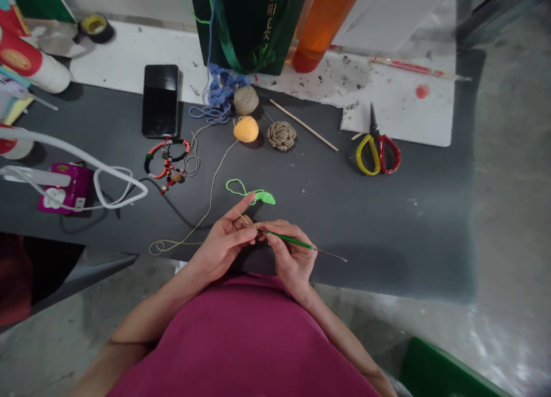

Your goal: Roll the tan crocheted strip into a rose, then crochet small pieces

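Note:
My right hand (295,253) is closed on a crochet hook (293,240) with a green grip, its metal far end pointing right. Close beside it, my left hand (228,236) pinches yellow yarn (212,193) where the hook's tip meets it; the index finger is raised with a strand over it. That strand loops across the table to a small yellow yarn ball (246,129). Any stitches between the fingertips are too small to make out. Just beyond my hands lies a light green crocheted leaf (264,197) with a loose tail.
Scissors (376,147), a wooden stick (303,124), a brown crocheted flower (281,136) and a grey yarn ball (246,100) lie farther back. A phone (160,101), beaded bracelets (167,160) and a purple power adapter (64,187) with white cables occupy the left. Behind stand a dark green bag (253,30) and an orange bottle (325,27).

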`<state>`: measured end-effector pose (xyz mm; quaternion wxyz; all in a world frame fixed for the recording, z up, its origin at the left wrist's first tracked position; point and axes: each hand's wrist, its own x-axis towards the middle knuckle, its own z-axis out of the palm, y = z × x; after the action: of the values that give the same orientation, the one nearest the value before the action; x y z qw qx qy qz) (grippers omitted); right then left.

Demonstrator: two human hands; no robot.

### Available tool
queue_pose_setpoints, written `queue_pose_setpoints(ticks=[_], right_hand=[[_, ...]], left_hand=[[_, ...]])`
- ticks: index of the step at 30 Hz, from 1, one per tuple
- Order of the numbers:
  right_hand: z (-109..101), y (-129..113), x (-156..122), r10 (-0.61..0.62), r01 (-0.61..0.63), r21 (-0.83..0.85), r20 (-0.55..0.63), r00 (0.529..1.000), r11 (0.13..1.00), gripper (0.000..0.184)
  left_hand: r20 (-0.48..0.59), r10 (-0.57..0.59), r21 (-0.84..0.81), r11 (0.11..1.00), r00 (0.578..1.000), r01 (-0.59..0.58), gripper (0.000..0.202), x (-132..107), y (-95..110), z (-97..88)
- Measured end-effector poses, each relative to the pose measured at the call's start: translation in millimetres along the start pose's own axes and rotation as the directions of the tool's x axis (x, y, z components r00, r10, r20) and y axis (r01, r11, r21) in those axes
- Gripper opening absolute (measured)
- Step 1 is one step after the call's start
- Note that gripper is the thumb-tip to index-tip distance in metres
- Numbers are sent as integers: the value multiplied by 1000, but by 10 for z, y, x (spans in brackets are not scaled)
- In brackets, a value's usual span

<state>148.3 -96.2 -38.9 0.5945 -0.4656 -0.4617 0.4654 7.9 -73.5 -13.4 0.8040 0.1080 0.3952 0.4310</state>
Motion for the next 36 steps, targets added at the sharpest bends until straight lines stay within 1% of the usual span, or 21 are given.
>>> queue_pose_setpoints(ticks=[8,12,16,21,27,33,36], right_hand=[[0,21,-11,-2,1,54,8,1000,999,14],[1,15,-5,-11,11,29,-1,1000,1000,10],[-2,15,-3,6,-6,-3,1,1000,1000,8],[0,23,-8,9,-9,45,-2,1000,999,11],[6,28,-14,82,-80,74,-18,996,994,7],[-2,45,-16,69,-67,98,-20,997,993,11],[-3,46,-19,74,-72,72,-26,997,995,7]], left_hand=[[5,1,14,1000,1000,-1,57,2,5,-10],[10,-4,2,1000,1000,4,56,4,5,-3],[10,-3,3,1000,1000,3,56,7,-3,-1],[5,-5,16,1000,1000,5,58,8,-13,-19],[1,-16,29,999,1000,16,60,4,-2,-9],[3,-35,32,999,999,35,60,-4,16,12],[0,-42,48,998,999,42,62,-6,24,18]])
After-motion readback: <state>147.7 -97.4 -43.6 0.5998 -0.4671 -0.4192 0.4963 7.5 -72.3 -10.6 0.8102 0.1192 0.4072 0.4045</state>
